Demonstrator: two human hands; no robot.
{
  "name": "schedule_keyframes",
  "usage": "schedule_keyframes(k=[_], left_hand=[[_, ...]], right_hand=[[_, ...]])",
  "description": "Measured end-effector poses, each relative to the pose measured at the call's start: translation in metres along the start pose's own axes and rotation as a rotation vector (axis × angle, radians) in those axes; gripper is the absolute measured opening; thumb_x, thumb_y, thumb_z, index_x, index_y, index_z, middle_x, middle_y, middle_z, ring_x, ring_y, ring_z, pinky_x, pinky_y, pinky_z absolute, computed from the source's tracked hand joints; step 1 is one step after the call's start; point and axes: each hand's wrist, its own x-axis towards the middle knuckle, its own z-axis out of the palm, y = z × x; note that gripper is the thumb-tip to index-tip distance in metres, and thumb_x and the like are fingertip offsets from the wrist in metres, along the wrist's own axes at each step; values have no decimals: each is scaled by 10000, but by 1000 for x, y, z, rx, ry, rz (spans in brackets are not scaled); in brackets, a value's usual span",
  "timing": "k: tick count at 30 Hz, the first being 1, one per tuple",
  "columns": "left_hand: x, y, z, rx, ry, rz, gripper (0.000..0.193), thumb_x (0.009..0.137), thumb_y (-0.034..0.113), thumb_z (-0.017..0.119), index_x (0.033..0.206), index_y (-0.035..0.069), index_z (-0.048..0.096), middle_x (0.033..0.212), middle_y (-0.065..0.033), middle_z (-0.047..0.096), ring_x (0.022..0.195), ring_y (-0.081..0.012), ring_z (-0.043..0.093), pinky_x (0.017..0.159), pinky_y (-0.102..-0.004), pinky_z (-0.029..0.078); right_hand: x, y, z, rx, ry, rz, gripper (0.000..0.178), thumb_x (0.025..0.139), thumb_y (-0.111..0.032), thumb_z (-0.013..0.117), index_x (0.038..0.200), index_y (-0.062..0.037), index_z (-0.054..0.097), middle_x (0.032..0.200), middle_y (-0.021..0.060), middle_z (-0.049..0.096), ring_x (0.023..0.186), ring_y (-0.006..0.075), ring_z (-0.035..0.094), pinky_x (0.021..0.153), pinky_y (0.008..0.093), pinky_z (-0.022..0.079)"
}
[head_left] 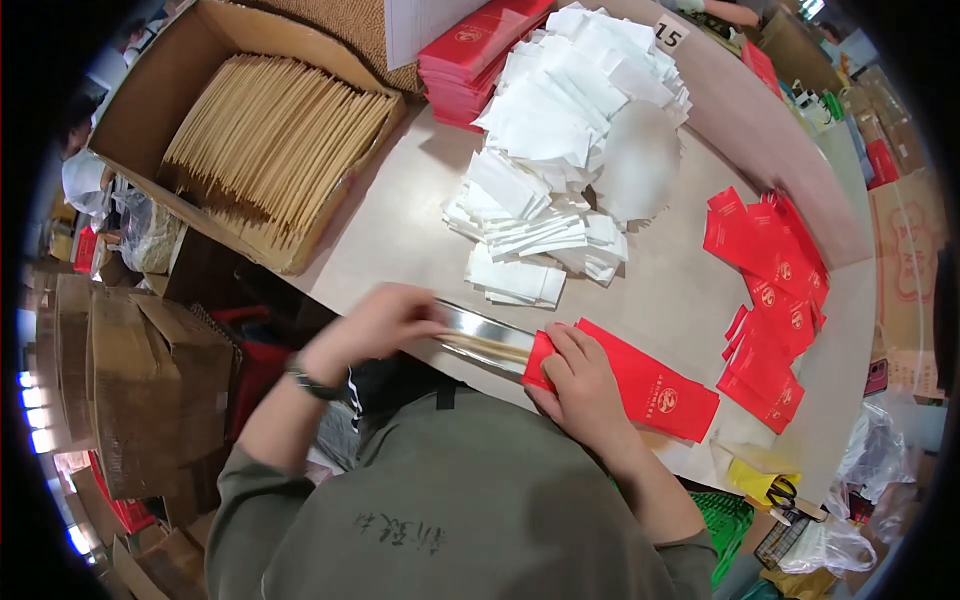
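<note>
My left hand (392,318), slightly blurred, pinches the left ends of a pair of wooden chopsticks (485,344). They lie along a shiny metal tray (490,326) at the table's front edge, and their right ends reach the mouth of a red paper sleeve (655,375). Closed over that sleeve's left end is my right hand (575,378), thumb on the near side. More red sleeves seem to lie under it, though I cannot tell how many. Whether the chopstick tips are inside the sleeve is hidden by the paper and my fingers.
A cardboard box (118,150) full of chopsticks (280,140) stands at the far left. White paper packets (545,110) are heaped mid-table beside a red stack (460,75). Loose red sleeves (785,285) spread on the right, inside a low curved wall (790,140). Scissors (782,490) lie near the right corner.
</note>
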Motion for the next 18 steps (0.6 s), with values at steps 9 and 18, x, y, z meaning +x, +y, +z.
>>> schedule_keyframes(k=[9,18], left_hand=[[9,25,61,314,508,-53,257,813,66,751,1043,21,642,944,-127,655,852,-221,678,744,-323,558],[1,57,65,618,442,439,786,692,300,851,1358,63,509,1139,-159,577,1049,-348,567,899,-433,472]], right_hand=[[5,-2,1,-116,-24,64,388,742,-192,787,1018,6,600,1274,221,567,1184,400,529,997,478,448],[13,3,-14,-17,-29,-29,371,718,-141,764,1046,-52,614,1177,185,559,1057,367,555,909,456,462]])
